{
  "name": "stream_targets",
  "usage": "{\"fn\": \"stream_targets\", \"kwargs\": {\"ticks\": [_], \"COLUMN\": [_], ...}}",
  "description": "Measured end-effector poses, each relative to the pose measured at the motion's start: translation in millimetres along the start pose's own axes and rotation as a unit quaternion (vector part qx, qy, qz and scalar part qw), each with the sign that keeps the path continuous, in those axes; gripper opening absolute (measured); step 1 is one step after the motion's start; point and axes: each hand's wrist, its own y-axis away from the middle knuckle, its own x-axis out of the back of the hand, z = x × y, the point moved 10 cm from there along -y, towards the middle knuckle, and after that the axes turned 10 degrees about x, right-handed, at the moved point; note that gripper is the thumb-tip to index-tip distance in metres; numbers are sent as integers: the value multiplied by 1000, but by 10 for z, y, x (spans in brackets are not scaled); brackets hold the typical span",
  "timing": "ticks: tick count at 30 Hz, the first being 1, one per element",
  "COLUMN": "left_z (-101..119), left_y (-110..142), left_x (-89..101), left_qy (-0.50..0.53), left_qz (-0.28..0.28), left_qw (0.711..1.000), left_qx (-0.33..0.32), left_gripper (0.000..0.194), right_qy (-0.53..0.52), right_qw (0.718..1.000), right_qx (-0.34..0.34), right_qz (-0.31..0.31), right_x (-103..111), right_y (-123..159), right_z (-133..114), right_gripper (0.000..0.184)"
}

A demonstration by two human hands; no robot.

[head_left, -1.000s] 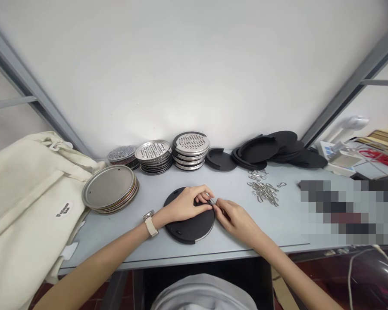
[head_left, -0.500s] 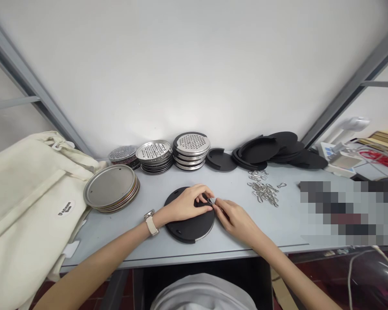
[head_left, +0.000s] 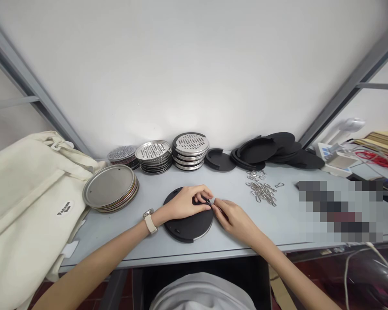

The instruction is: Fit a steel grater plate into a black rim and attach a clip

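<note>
A black round disc [head_left: 194,226] with a raised curved rim lies on the table in front of me, a pale metal edge showing under its lower right. My left hand [head_left: 186,203] rests across it, thumb and fingers bent in a grip at its right side. Between my hands is a small silver snap hook [head_left: 208,201], partly covered by fingertips. My right hand [head_left: 229,214] pinches the hook's right end. Whether the hook passes through the disc is hidden. More loose snap hooks [head_left: 261,191] lie in a pile to the right.
Along the wall stand stacked metal grater discs [head_left: 153,150], a taller grater stack [head_left: 191,144] and black round covers [head_left: 258,150]. Plain metal discs [head_left: 110,185] are piled at left beside a cream bag [head_left: 29,193]. A pixelated patch [head_left: 339,211] hides something at right.
Both hands stay at the disc's right side. The right fingers have shifted slightly on the snap hook, and the whole view has moved a little.
</note>
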Motion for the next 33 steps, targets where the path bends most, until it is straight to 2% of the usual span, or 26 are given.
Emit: {"fn": "stream_targets", "kwargs": {"ticks": [16,33], "left_z": [19,13], "left_y": [16,38], "left_x": [-20,-25], "left_qy": [18,0], "left_qz": [-21,-19], "left_qw": [1000,1000], "left_qx": [2,-4], "left_gripper": [26,30], "right_qy": [-14,-31], "right_qw": [1000,999], "right_qx": [-7,-17], "right_qz": [7,10], "right_x": [25,38], "right_y": [9,18], "right_z": [-22,-52], "right_gripper": [23,25]}}
